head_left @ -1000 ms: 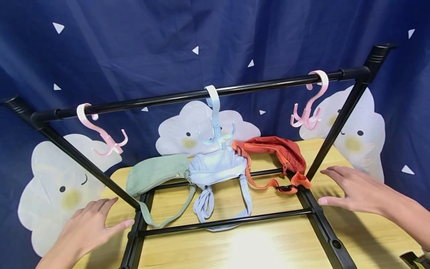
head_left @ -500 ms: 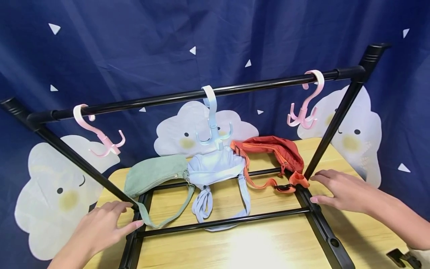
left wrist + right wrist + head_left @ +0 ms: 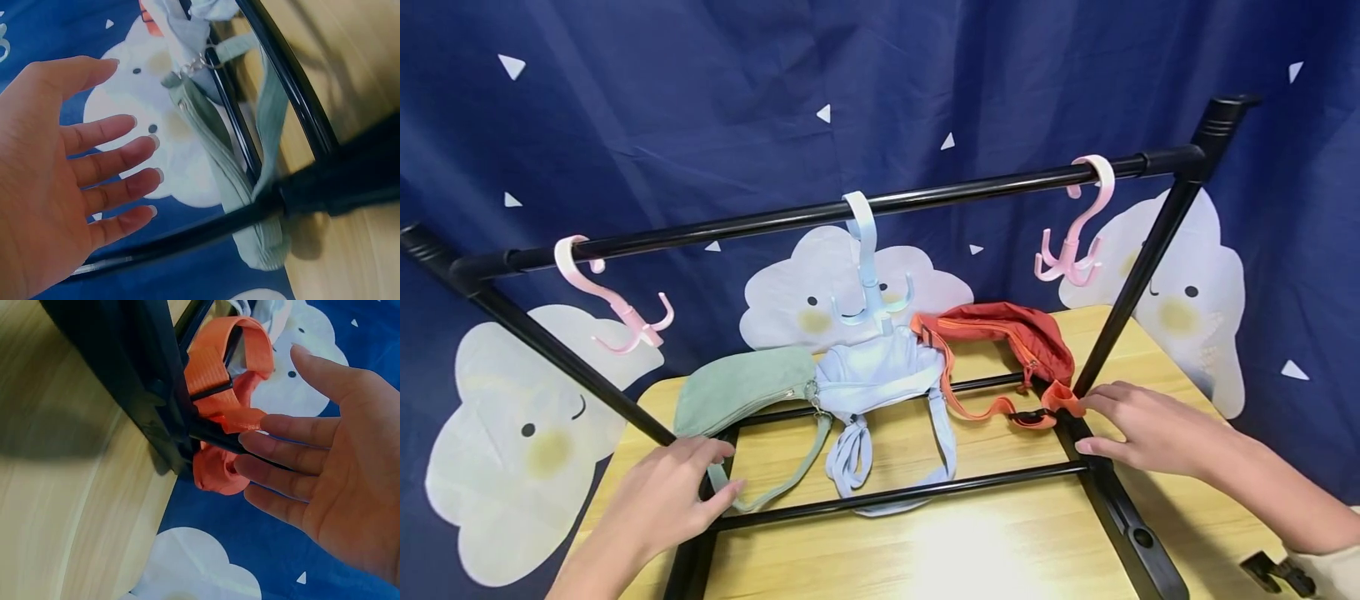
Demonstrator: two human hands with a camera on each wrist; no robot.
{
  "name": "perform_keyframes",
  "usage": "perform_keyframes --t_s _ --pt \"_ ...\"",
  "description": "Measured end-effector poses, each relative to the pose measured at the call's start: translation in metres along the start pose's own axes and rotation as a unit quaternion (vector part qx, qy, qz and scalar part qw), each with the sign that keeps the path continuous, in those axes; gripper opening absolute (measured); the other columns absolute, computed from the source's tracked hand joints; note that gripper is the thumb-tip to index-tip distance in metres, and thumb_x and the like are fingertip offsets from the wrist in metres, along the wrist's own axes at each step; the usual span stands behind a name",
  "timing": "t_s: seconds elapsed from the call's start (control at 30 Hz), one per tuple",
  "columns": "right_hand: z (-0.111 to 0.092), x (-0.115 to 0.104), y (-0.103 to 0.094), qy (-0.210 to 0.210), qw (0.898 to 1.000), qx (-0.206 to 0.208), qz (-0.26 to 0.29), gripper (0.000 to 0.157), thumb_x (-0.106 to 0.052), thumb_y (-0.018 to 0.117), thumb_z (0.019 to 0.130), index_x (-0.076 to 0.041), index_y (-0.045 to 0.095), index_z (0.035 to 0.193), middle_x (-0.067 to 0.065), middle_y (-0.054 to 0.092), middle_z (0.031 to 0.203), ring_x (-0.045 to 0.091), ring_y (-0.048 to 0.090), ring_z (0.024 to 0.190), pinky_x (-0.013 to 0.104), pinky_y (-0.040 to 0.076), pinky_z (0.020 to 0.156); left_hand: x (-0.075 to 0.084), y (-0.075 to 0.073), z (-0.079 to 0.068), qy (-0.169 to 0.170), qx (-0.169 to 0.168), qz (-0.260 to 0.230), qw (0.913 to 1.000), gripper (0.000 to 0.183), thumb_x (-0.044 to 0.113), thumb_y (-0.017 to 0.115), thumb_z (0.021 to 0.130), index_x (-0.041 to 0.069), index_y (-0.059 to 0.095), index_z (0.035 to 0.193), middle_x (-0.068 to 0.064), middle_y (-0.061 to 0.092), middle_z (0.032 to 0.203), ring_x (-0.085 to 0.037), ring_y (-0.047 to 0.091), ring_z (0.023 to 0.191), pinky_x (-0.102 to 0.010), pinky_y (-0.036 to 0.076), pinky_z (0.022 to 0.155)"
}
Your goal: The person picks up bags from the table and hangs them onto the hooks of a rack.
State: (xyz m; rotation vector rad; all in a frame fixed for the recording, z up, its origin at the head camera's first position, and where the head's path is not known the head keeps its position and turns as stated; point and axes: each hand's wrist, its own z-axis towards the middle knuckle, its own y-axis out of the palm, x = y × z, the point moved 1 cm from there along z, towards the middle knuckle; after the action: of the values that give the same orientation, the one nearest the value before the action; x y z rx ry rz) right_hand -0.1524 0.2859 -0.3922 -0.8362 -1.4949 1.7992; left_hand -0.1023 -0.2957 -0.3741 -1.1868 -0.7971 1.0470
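Note:
My left hand (image 3: 662, 500) hovers by the foot of the rack's left post (image 3: 568, 364), fingers apart and relaxed, gripping nothing. Close to it lies a green waist bag (image 3: 741, 385) with its strap looped forward. On the other side, my right hand (image 3: 1157, 433) is beside the right post (image 3: 1138, 287), fingers extended. In the right wrist view its fingertips (image 3: 247, 439) are at the orange strap (image 3: 209, 369) of a red waist bag (image 3: 1048, 342); whether they touch cannot be told. Between those two bags rests a pale blue bag (image 3: 880, 367) with a bunched strap.
A black rack stands on the wooden table (image 3: 985, 542). From its top bar (image 3: 970, 190) hang a left pink hook (image 3: 632, 321), a blue hook (image 3: 867, 250) and a right pink hook (image 3: 1067, 257). Low crossbars (image 3: 1000, 483) join its feet. Behind is a blue curtain (image 3: 715, 100).
Both hands have moved inward towards the rack's posts, the left to the right and the right to the left. The bags and hooks keep their places; the view has shifted slightly.

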Motion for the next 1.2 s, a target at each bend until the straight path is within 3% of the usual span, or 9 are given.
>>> perform_keyframes --t_s 0.3,0.53,0.8,1.03,1.2 --pt "0.001 -0.005 0.0 -0.005 1.0 0.017 -0.004 0.046 -0.048 0.078 0.089 -0.009 0.075 0.113 0.008 0.073 0.112 0.027 0.071 0.103 0.049 0.059 0.089 0.018 0.007 0.016 0.052 0.048 -0.013 0.9974 0.035 0.044 0.081 0.083 0.02 0.072 0.106 0.006 0.075 0.103 -0.02 0.072 0.1 -0.044 0.059 0.085" --pt "0.004 -0.011 0.001 -0.027 0.999 0.033 -0.011 0.046 -0.047 0.079 0.089 -0.01 0.074 0.115 0.006 0.073 0.112 0.024 0.071 0.102 0.046 0.06 0.087 0.032 0.017 0.03 0.079 0.061 -0.02 0.9948 0.037 0.046 0.078 0.084 0.019 0.072 0.108 0.006 0.074 0.104 -0.02 0.071 0.102 -0.045 0.058 0.093" --pt "0.01 -0.014 0.004 -0.063 0.996 0.058 -0.012 0.047 -0.051 0.074 0.092 -0.012 0.074 0.118 0.001 0.072 0.111 0.021 0.069 0.102 0.045 0.059 0.087 0.053 0.025 0.046 0.123 0.078 -0.025 0.989 0.039 0.045 0.079 0.083 0.019 0.072 0.11 0.007 0.073 0.105 -0.017 0.068 0.099 -0.04 0.058 0.087" --pt "0.016 -0.016 0.009 -0.117 0.988 0.099 -0.034 0.049 -0.054 0.069 0.096 -0.009 0.075 0.116 0.005 0.074 0.112 0.022 0.067 0.101 0.044 0.058 0.087 0.07 0.033 0.059 0.166 0.109 -0.022 0.9798 0.038 0.048 0.077 0.082 0.019 0.072 0.106 0.006 0.069 0.099 -0.016 0.062 0.092 -0.033 0.05 0.076" --pt "0.019 -0.016 0.012 -0.14 0.983 0.106 -0.05 0.057 -0.06 0.059 0.1 -0.007 0.075 0.114 0.007 0.074 0.112 0.027 0.068 0.103 0.047 0.057 0.09 0.083 0.038 0.069 0.182 0.099 -0.024 0.978 0.04 0.051 0.074 0.084 0.019 0.071 0.108 0.005 0.069 0.102 -0.018 0.06 0.095 -0.034 0.047 0.079"
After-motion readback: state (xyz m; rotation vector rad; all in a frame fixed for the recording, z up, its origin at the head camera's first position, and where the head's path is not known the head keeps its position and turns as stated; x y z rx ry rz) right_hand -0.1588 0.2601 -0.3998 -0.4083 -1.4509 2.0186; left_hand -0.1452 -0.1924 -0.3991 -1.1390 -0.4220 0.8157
